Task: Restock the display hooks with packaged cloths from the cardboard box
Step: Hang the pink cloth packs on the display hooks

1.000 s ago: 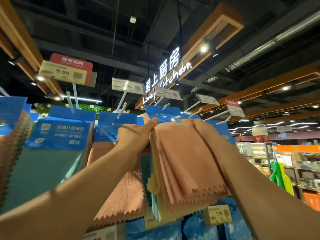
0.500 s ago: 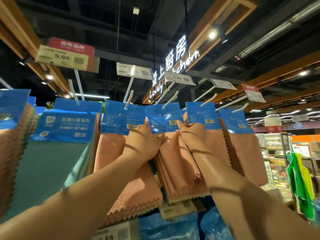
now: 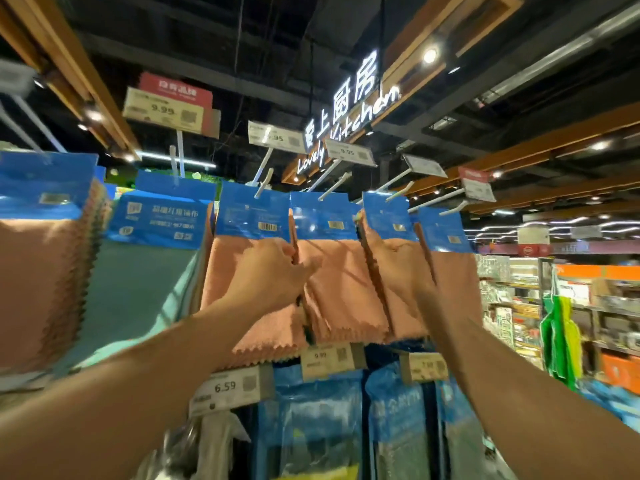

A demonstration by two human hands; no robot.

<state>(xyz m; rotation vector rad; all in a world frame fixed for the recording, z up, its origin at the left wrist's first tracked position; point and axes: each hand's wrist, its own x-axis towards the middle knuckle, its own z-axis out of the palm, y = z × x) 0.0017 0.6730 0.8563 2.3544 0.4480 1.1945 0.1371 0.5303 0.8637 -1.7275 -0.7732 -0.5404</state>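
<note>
Several packaged cloths hang in a row on white display hooks (image 3: 334, 186), each a stack of pink cloth under a blue header card. The middle cloth pack (image 3: 341, 289) hangs on its hook between my hands. My left hand (image 3: 273, 273) grips its left edge, thumb across the front of the pink cloth. My right hand (image 3: 398, 268) holds the right edge, fingers reaching up to the header card. Pink packs hang close on both sides, the left one (image 3: 252, 216) and the right one (image 3: 446, 271). The cardboard box is out of sight.
Green cloth packs (image 3: 152, 278) and another pink stack (image 3: 38, 271) hang further left. Price tags (image 3: 330, 358) and blue bagged goods (image 3: 318, 420) fill the row below. Price labels stand over the hooks. Store shelves (image 3: 571, 306) run along the right.
The pack that I held out in front of the rack a second ago now hangs on the middle hook. Both hands have stayed on its edges, and my view has tilted down slightly.
</note>
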